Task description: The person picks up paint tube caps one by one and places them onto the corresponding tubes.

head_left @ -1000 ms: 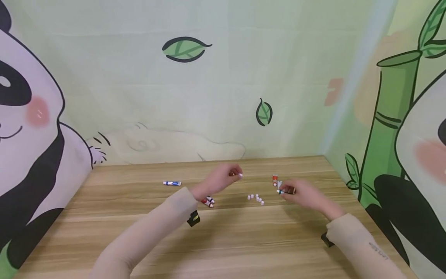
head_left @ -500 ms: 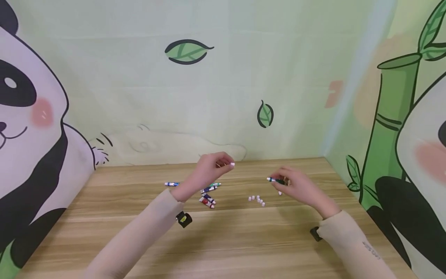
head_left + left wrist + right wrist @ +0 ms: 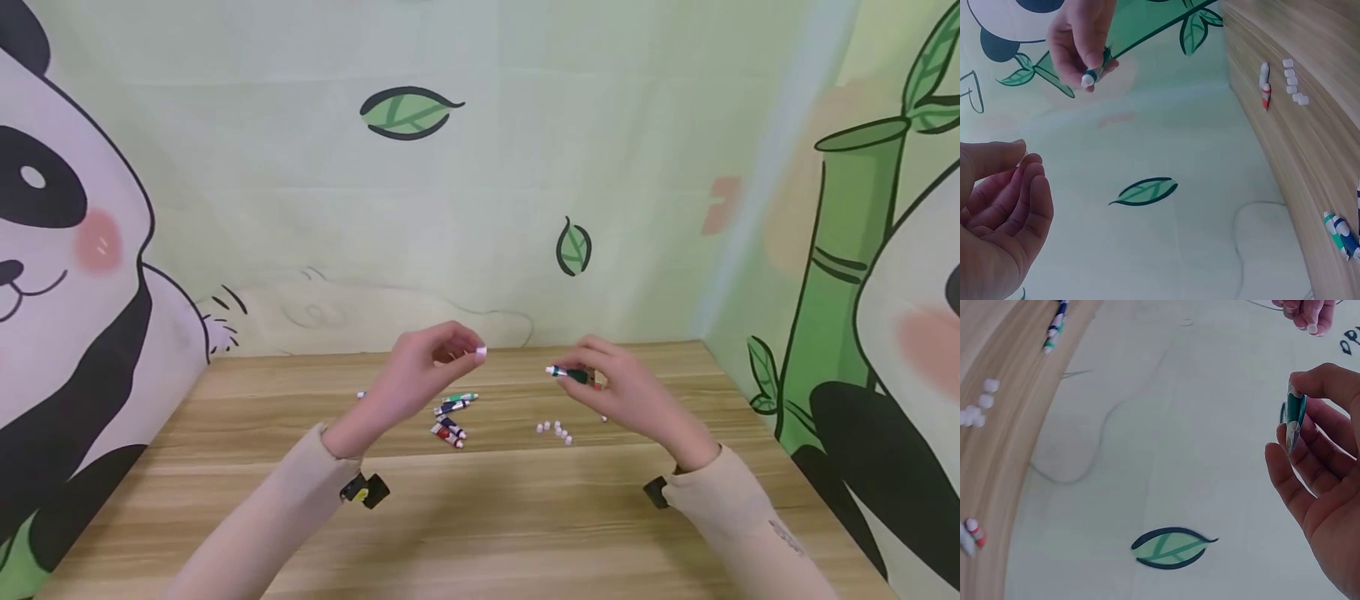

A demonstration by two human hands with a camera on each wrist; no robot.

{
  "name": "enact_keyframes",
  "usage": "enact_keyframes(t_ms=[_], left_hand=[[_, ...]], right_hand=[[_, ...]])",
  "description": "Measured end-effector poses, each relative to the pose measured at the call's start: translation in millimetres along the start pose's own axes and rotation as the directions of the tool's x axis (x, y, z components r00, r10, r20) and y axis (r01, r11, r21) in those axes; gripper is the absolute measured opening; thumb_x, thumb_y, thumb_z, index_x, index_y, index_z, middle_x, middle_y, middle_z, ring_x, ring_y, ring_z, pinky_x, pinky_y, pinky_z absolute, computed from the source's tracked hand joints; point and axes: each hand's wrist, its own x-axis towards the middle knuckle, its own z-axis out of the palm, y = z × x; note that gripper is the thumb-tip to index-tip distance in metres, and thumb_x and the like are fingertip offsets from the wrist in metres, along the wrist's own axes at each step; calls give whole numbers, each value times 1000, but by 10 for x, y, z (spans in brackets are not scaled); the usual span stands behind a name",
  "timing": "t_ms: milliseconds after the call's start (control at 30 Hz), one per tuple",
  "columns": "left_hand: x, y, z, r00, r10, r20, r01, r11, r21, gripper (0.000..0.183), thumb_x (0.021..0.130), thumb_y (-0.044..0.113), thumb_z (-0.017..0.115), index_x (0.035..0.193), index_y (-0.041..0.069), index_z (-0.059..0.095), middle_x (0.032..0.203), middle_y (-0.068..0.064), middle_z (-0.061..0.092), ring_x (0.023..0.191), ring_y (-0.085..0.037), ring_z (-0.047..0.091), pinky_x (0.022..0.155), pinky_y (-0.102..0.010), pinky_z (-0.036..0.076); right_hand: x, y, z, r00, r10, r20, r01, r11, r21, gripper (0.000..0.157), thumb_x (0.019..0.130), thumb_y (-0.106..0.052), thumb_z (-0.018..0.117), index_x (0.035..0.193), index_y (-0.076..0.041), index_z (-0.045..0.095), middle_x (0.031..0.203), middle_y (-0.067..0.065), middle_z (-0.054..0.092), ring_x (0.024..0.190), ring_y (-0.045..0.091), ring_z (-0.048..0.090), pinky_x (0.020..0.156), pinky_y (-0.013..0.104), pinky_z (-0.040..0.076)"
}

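Note:
Above the table, my left hand (image 3: 408, 375) pinches a small white cap (image 3: 482, 352) between thumb and fingertips. To its right, my right hand (image 3: 626, 387) holds a dark green paint tube (image 3: 576, 376), its white end pointing left toward the cap. A gap separates the tube from the cap. In the right wrist view the tube (image 3: 1295, 415) sits between thumb and fingers, its silvery end showing. Several more white caps (image 3: 557, 427) lie loose on the table below and between the hands.
Green (image 3: 460, 397), dark blue (image 3: 452, 407) and red (image 3: 447, 435) paint tubes lie near my left forearm. A grey tube (image 3: 1264, 74) and an orange-red tube (image 3: 1265, 97) lie near the caps. Behind the wooden table (image 3: 465, 525) hangs a panda-printed backdrop (image 3: 480, 208).
My right hand has lifted the green paint tube off the table and carried it up and left. My left hand has moved left and slightly up, still pinching the white cap.

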Motion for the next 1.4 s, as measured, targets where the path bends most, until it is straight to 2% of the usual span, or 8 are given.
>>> enact_keyframes(t_ms=[267,633,900,1100,1300,1400], left_hand=[[-123,125,20,1000,17,12,-17,1000,18,15,96,23,71,108,14,70,98,6,72,82,-11,66,75,-32,56],[-146,117,144,998,68,13,-68,997,22,14,96,21,71,107,13,71,95,5,72,78,-9,65,73,-32,57],[-145,119,225,995,101,11,-101,995,28,11,96,19,71,106,13,71,97,6,74,80,-6,65,75,-28,56],[-100,124,265,992,126,15,-126,992,24,11,98,20,69,106,12,72,96,6,73,81,-6,66,75,-28,57],[-117,128,293,992,124,6,-124,992,16,12,98,18,68,106,11,72,95,4,74,82,-6,67,76,-27,57],[-123,121,314,988,151,-9,-151,988,15,11,97,16,69,106,10,72,94,3,74,81,-6,67,75,-26,57]], right_hand=[[171,-224,29,995,-93,-37,94,995,27,20,91,-10,76,111,-11,76,101,-6,65,73,6,54,57,23,50],[274,-355,123,983,-175,-48,177,983,46,20,90,-10,76,110,-10,75,103,-2,66,78,9,57,58,21,50],[268,-354,166,978,-209,-30,210,977,36,22,89,-5,77,111,-7,75,103,2,65,74,9,55,60,20,49],[287,-373,119,970,-239,-37,240,970,27,24,86,-1,78,110,-4,75,101,4,66,72,9,54,59,19,48],[254,-391,136,975,-220,-23,221,975,27,20,91,-4,73,111,-4,74,104,5,66,72,8,54,61,22,49],[240,-375,150,976,-219,-10,219,975,34,19,94,-4,70,112,-3,74,105,4,67,75,8,54,64,23,49]])
